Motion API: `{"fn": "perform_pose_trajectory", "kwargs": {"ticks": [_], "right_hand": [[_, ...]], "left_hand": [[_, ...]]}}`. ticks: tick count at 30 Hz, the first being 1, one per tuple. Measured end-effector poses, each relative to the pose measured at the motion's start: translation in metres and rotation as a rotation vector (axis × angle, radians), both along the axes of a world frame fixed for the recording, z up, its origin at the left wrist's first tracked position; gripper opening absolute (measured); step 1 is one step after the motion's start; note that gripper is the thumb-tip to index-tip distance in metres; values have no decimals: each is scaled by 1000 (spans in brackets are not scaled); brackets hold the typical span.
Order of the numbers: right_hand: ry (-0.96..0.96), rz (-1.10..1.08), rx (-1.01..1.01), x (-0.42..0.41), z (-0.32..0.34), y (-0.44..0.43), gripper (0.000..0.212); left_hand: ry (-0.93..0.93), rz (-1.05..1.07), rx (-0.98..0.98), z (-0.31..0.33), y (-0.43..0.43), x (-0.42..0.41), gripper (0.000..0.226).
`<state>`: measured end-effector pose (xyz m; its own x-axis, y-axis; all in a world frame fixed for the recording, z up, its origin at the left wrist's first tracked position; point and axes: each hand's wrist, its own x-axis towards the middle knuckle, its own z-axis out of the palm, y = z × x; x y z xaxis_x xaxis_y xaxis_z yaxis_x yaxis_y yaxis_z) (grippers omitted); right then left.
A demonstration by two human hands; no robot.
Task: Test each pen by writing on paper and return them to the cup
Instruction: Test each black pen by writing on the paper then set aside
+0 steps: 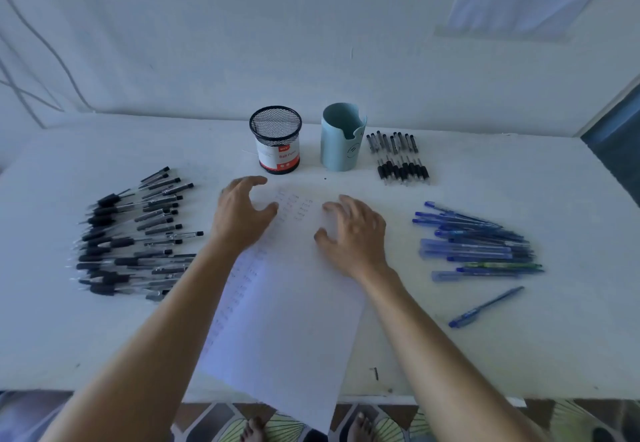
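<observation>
A white sheet of paper [294, 320] with faint test scribbles lies in the middle of the table, its near corner hanging over the front edge. My left hand [240, 214] hovers over its far left part, fingers spread, holding nothing. My right hand [353, 230] rests on the paper's far right part, fingers apart and empty. Behind the paper stand a black mesh cup [276, 140] and a light blue cup [342, 136]. A pile of black pens [135, 237] lies at the left. Blue pens [481, 246] lie at the right, with a single blue pen [485, 307] nearer me.
A row of short black pens [398, 157] lies right of the light blue cup. The white table [485, 355] ends at a wall behind and drops off at the front, where bare feet and a patterned floor show. A cable hangs at the far left.
</observation>
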<state>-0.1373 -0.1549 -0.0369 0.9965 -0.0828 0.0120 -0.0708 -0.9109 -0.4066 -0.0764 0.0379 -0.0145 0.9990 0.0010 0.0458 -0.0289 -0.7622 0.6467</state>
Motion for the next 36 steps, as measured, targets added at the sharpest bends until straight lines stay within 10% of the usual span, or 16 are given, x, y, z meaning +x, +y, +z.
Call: {"fn": "perform_pose_trajectory", "kwargs": {"ticks": [11, 22, 29, 36], "right_hand": [[134, 87, -155, -8, -6, -1, 61], [204, 150, -171, -9, -2, -8, 78], [179, 184, -209, -11, -3, -16, 87], [124, 204, -224, -12, -6, -21, 103]], "left_hand": [[77, 241, 493, -1, 76, 11, 48], [-187, 209, 503, -15, 77, 18, 25], [-743, -156, 46, 3, 44, 4, 19], [-261, -87, -884, 34, -15, -19, 18]]}}
